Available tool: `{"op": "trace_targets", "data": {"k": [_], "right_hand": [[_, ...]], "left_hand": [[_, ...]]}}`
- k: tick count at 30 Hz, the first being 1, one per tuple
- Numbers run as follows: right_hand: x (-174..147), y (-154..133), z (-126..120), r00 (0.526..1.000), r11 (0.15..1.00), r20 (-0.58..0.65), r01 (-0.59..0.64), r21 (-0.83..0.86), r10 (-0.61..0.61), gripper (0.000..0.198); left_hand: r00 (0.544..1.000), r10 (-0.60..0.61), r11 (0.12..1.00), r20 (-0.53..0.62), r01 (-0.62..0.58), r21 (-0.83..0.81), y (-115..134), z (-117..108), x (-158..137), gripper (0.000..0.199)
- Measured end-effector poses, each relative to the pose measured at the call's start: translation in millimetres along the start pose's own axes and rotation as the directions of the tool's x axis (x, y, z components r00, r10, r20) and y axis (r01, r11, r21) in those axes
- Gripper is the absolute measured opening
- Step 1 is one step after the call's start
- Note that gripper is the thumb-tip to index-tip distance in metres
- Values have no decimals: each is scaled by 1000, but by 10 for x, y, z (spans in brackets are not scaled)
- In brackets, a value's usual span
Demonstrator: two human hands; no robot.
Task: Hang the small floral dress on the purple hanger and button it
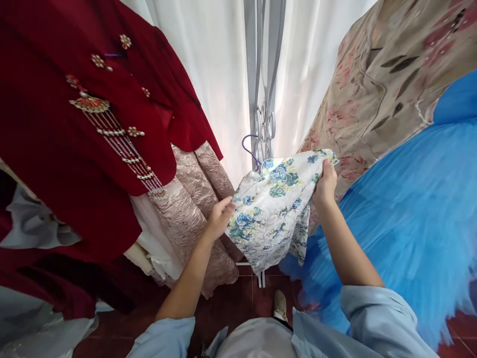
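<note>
A white blouse with blue and yellow-green flowers [274,219] hangs in front of me on a purple hanger [248,146], whose hook shows above the neckline. My left hand [220,215] pinches the garment's left edge between thumb and fingers. At its upper right, my right hand [326,183] grips the other edge with the thumb on top, so the cloth is stretched between both hands. Part of the fabric hangs in a fold below the right hand. The rest of the hanger is hidden inside the garment.
To the left hang a dark red jacket [149,99] with a beaded brooch and a shiny pink skirt [194,199]. On the right are a beige floral dress [357,94] and a blue tulle dress [406,214]. A grey metal stand [263,74] rises before white curtains [208,54].
</note>
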State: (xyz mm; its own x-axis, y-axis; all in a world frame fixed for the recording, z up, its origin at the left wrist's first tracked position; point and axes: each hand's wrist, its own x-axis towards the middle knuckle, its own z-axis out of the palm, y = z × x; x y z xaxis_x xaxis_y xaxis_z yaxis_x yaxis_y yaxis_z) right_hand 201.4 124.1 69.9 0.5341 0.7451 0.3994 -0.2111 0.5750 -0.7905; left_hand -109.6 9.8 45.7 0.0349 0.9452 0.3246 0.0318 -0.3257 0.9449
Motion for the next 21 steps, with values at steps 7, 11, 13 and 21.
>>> {"op": "trace_targets", "data": {"k": [7, 11, 13, 21], "right_hand": [[-314, -255, 180, 989, 974, 1, 147, -170, -149, 55], [-688, -247, -23, 970, 896, 105, 243, -371, -219, 56], [-968, -205, -124, 972, 890, 125, 231, -394, -197, 56], [-2353, -9, -305, 926, 933, 145, -358, 47, 348, 34]], "left_hand": [[997, 63, 992, -40, -58, 110, -29, -165, -325, 29], [927, 251, 900, -278, -118, 419, -83, -516, -469, 27], [874, 321, 853, -364, -99, 513, -123, -688, -567, 26], [784, 459, 738, -418, -75, 671, -423, -1011, -878, 19]]}}
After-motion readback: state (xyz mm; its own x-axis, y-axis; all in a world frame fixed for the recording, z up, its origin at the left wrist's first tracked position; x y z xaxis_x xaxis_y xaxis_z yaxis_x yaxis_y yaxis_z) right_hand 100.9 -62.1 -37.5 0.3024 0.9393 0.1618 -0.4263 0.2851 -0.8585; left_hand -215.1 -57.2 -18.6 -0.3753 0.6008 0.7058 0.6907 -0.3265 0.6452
